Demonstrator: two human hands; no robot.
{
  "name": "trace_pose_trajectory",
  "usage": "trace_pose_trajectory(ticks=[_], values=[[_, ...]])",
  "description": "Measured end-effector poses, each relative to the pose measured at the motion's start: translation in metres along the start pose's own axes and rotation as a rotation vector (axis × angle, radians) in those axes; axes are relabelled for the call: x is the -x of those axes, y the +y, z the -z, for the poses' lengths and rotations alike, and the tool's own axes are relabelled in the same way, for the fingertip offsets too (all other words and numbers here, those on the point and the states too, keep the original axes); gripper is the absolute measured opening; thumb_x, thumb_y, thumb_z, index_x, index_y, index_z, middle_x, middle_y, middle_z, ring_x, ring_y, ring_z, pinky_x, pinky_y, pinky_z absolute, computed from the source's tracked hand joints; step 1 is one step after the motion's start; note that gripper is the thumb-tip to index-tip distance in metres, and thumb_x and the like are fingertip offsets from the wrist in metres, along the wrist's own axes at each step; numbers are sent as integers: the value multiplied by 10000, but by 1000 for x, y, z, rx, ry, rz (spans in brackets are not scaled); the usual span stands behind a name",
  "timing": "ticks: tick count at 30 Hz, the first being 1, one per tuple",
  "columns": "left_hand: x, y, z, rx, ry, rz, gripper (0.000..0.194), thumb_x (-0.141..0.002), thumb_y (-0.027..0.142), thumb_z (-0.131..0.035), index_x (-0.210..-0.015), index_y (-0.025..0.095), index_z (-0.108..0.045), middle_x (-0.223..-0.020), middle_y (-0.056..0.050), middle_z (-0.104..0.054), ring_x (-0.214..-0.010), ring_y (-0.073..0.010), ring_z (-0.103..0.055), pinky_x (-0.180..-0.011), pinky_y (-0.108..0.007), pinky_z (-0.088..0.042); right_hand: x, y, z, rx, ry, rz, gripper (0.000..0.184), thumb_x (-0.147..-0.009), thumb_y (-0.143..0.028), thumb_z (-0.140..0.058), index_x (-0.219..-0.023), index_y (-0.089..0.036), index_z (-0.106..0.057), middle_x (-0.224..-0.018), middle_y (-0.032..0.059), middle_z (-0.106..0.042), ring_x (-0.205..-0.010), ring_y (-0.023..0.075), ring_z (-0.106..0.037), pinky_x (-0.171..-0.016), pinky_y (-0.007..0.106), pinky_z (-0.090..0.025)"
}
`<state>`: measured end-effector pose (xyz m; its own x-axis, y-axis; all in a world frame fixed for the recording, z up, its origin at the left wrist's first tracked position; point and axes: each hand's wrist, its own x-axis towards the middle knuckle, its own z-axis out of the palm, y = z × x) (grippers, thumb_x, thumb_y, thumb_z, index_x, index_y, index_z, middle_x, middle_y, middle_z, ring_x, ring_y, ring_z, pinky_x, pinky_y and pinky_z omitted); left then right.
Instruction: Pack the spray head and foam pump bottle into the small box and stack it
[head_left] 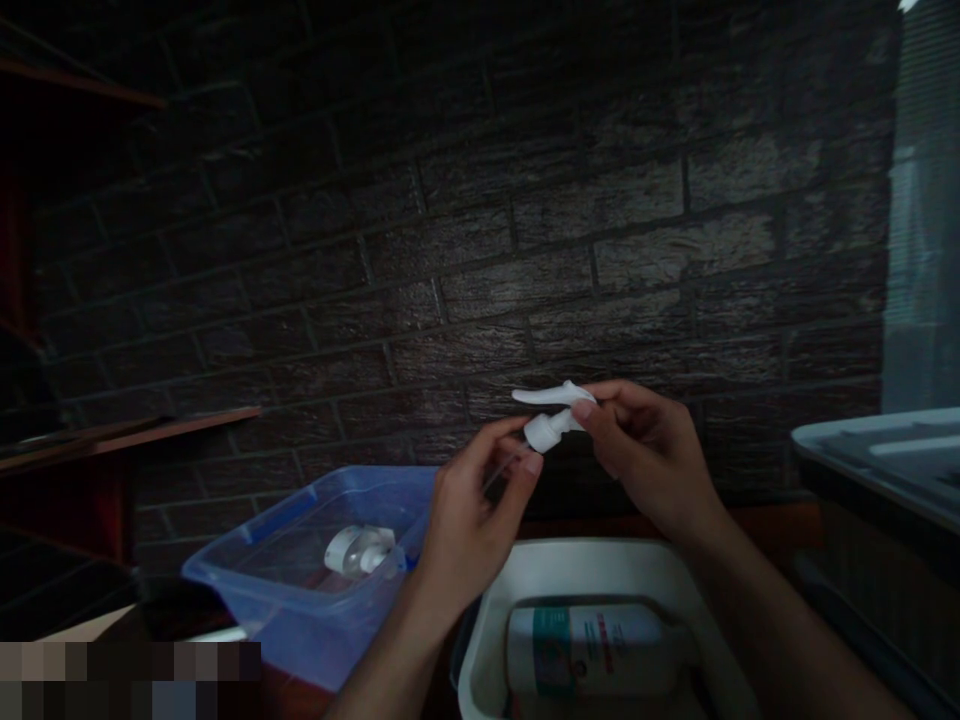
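Above the white tub, my two hands hold a white trigger spray head [546,428] between them, tilted, with its long curved lever on the upper side. My right hand [652,455] pinches its upper right end between thumb and fingers. My left hand [480,510] is closed around the lower end, thumb and fingertips by the ribbed collar. A thin clear tube [504,468] runs from the collar down into the left palm, where its far end is hidden.
A translucent blue bin [300,600] stands at left, with a small clear bottle [358,551] lying inside. A white tub [570,555] below my hands holds a white bottle [592,650] with a green label. A lidded container [877,440] stands right. Behind is a dark brick wall [480,250].
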<state>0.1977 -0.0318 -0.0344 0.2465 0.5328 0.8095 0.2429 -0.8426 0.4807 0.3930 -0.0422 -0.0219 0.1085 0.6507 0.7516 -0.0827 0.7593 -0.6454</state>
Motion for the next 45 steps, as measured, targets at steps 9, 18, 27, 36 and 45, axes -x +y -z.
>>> trace_pose_trajectory(ticks=[9,18,27,36,45], values=[[-2,-4,-9,161,-66,140,250,-971,339,-712,-1189,217,-712,-782,33,-619,-741,-108,-572,-704,-224,-456,-3,-2,-1,-63,50,-126,372,-846,-521,-817,-780,-178,-687,-432,-81,-452,-360,61,-323,-357,206,-195],[-4,4,-9,532,-245,304,350,-1002,376,-664,-1264,144,-664,-947,-62,-745,-764,-137,-666,-702,-261,-528,-6,0,1,-33,91,-73,341,-934,-486,-731,-809,-171,-697,-451,-78,-447,-381,55,-339,-369,178,-217],[-4,0,-7,648,-255,362,263,-1011,361,-649,-1166,171,-744,-1041,-98,-777,-808,-154,-696,-728,-273,-562,-6,6,1,-34,36,-78,348,-912,-504,-752,-852,-162,-765,-467,-70,-472,-399,61,-350,-384,196,-231],[-5,5,-10,743,-205,441,250,-997,333,-661,-1076,121,-768,-906,-99,-774,-697,-140,-680,-681,-260,-562,-4,3,0,-130,-32,-129,406,-961,-521,-680,-863,-147,-804,-458,-54,-482,-386,68,-375,-380,205,-252],[-4,4,-7,902,-179,466,257,-1025,312,-584,-1060,110,-738,-929,-118,-734,-711,-188,-683,-644,-313,-563,-4,8,3,-300,-122,-162,247,-929,-372,-742,-1037,-168,-829,-639,4,-667,-408,75,-479,-366,201,-309]])
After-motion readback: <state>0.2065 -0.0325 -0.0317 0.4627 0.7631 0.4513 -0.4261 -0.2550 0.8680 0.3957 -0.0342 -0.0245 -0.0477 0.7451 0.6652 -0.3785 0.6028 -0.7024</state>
